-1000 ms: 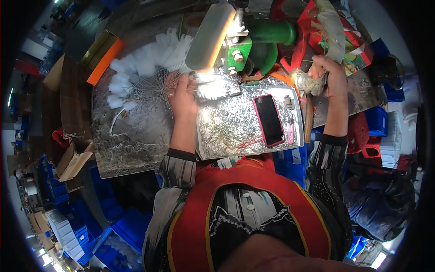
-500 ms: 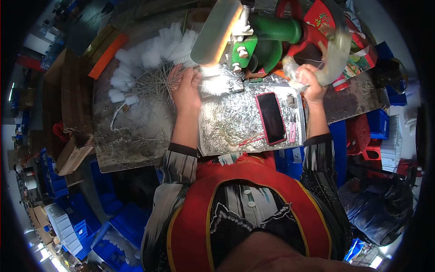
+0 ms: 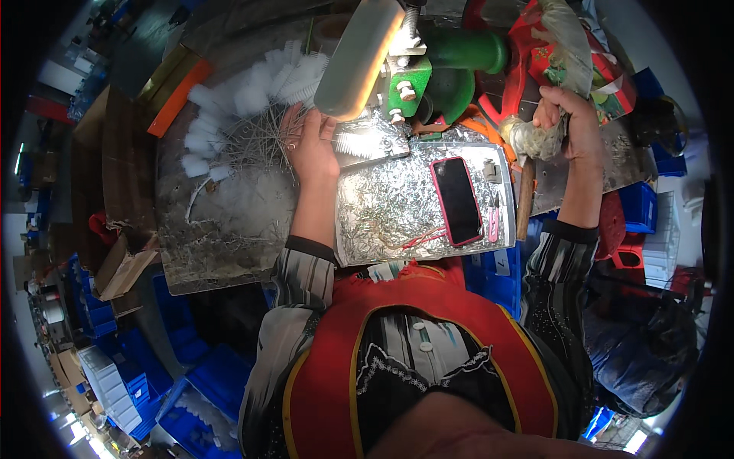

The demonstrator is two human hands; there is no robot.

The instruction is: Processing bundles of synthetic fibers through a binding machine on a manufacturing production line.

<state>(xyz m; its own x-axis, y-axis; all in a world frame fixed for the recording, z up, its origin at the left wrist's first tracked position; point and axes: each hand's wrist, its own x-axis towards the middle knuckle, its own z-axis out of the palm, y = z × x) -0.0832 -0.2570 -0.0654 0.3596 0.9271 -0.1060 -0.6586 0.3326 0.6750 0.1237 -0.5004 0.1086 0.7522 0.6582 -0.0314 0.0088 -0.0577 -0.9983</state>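
My left hand [image 3: 313, 157] is closed around the end of a small white-bristled brush [image 3: 356, 144], under the lit lamp. The brush's other end meets the metal block [image 3: 394, 143] below a green hand press [image 3: 405, 90]. A fan of similar brushes with thin wire stems [image 3: 256, 130] lies against this hand's fingers. My right hand [image 3: 577, 122] is wrapped round the press's lever, whose grip [image 3: 535, 139] is bound in pale, translucent wrapping. The fingers of my left hand partly hide where they pinch the brush.
A lamp head [image 3: 359, 61] hangs over the work spot. On the foil-covered board [image 3: 375, 206] lie a red-edged phone [image 3: 456, 200] and pink snips [image 3: 494, 218]. A wooden handle [image 3: 525, 199] stands beside the board. Left is an orange-edged carton [image 3: 180, 99]; blue bins [image 3: 206, 390] stand below.
My right hand has swung to the right and slightly nearer the outer side, turning the wrapped lever with it. The wooden handle has come into sight. My left hand stays at the brush.
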